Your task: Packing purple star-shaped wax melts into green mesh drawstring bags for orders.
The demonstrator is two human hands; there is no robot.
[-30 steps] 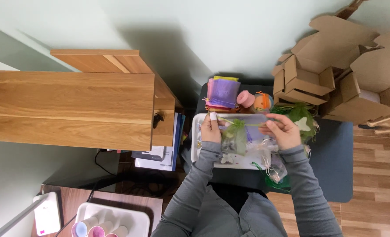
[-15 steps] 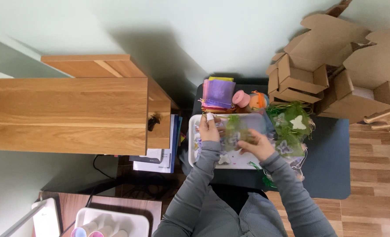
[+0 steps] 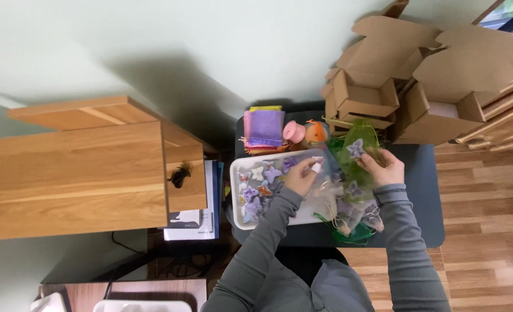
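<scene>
Head view: right hand [image 3: 383, 169] pinched on a green mesh pouch [image 3: 357, 144], probably light, floppy, best gripped at its mouth. Left hand [image 3: 302, 176] loosely curled over white tray [image 3: 239, 216]; grip unclear. Cardboard boxes [image 3: 377, 98] beyond.

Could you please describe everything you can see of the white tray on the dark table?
The white tray is a shallow rectangle with rounded corners and a low raised rim, plastic by the look of it. It lies flat on the dark table, in front of the stack of purple pouches. Small flat decorations in purple, white and orange, some star-like, lie scattered inside. The left hand reaches over its far right part, and the grey sleeve crosses its right side. Green mesh borders its right edge.
</scene>
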